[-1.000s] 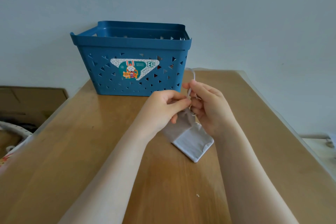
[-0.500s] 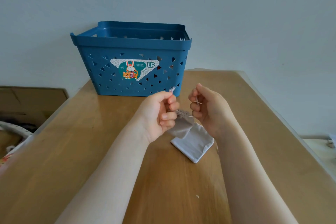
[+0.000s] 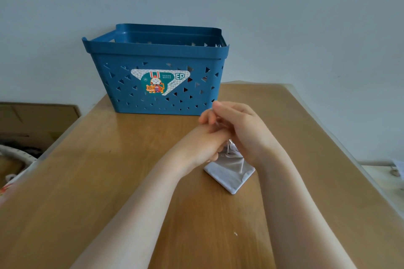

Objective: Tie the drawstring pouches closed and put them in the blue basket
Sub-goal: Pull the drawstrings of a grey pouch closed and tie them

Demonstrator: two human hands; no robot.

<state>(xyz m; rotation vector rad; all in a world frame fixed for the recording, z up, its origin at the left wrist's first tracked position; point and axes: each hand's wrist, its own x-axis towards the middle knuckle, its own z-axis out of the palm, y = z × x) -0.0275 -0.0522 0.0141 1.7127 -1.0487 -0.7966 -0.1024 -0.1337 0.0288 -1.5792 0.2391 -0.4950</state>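
From the head camera, a wooden table (image 3: 109, 181) runs away toward a pale wall. At its far edge, left of centre, stands the blue basket (image 3: 157, 67), upright, its walls pierced with small triangles and a cartoon sticker (image 3: 159, 82) with the letters "EP" on the near wall.

Nearer and to the right of the basket, a grey drawstring pouch (image 3: 230, 172) lies on the tabletop, one corner pointing toward the camera. Its gathered neck is lifted up between the two hands, and thin light cords (image 3: 228, 148) rise from it.

The left hand (image 3: 205, 140) and right hand (image 3: 240, 126) are pressed close together above the pouch's neck, fingers overlapping. Both are curled around the cords; the left hand's fingertips are blurred, so its exact grasp is hard to read, but it appears to pinch the string. The right hand's fingers (image 3: 220, 108) bend over the left, reaching toward the basket's near right corner without touching it.

A cardboard box (image 3: 32, 120) sits beyond the table's left edge.
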